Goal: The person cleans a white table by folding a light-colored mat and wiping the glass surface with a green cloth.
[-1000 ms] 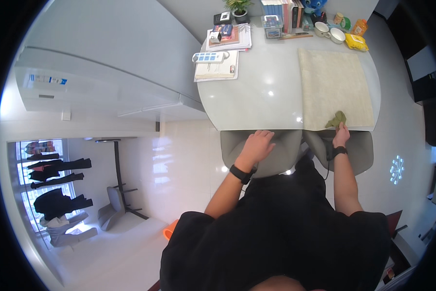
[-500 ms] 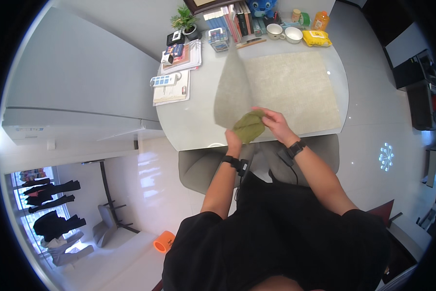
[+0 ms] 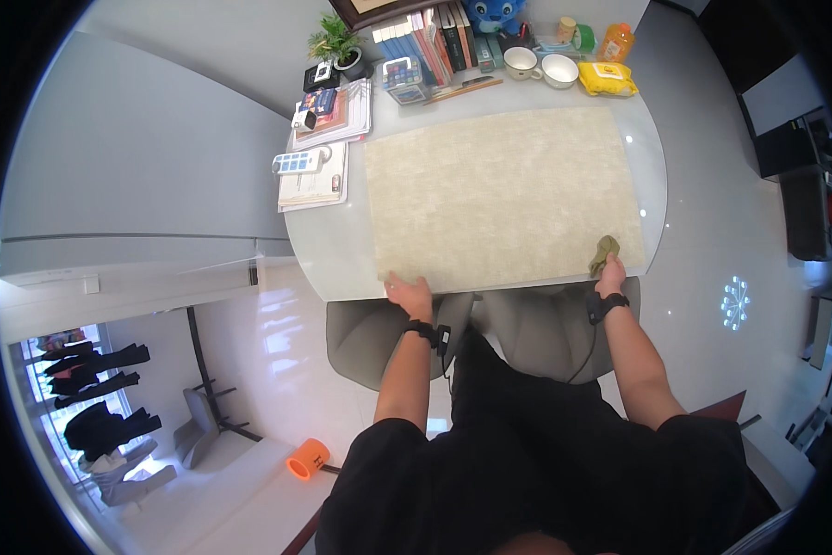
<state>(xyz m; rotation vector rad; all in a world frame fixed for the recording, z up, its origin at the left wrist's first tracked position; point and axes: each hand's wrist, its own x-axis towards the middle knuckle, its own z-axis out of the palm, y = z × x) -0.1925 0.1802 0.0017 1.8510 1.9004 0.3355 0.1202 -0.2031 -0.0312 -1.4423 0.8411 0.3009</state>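
Note:
A beige rectangular mat [image 3: 499, 199] lies spread flat over the white table, its near edge close to the table's front edge. My left hand [image 3: 410, 297] is at the mat's near left corner, fingertips touching the edge, thumb apart from the fingers. At the near right corner, my right hand [image 3: 610, 277] is closed on a crumpled olive-green cloth [image 3: 605, 252], which rests over the mat's edge. Part of the cloth is hidden in my fingers. Both wrists wear black straps.
Papers and a white power strip [image 3: 298, 163] lie on the table's left. Along the back stand a potted plant [image 3: 349, 61], books [image 3: 425, 46], a clear box [image 3: 405, 81], two white cups [image 3: 559, 71], yellow wipes [image 3: 608, 80] and an orange bottle [image 3: 617, 42]. Grey chairs [image 3: 546, 328] sit at the front.
The mat's left part, folded up before, now lies flat. My hands have moved apart: the left one leftward to the corner, the right one rightward with the cloth.

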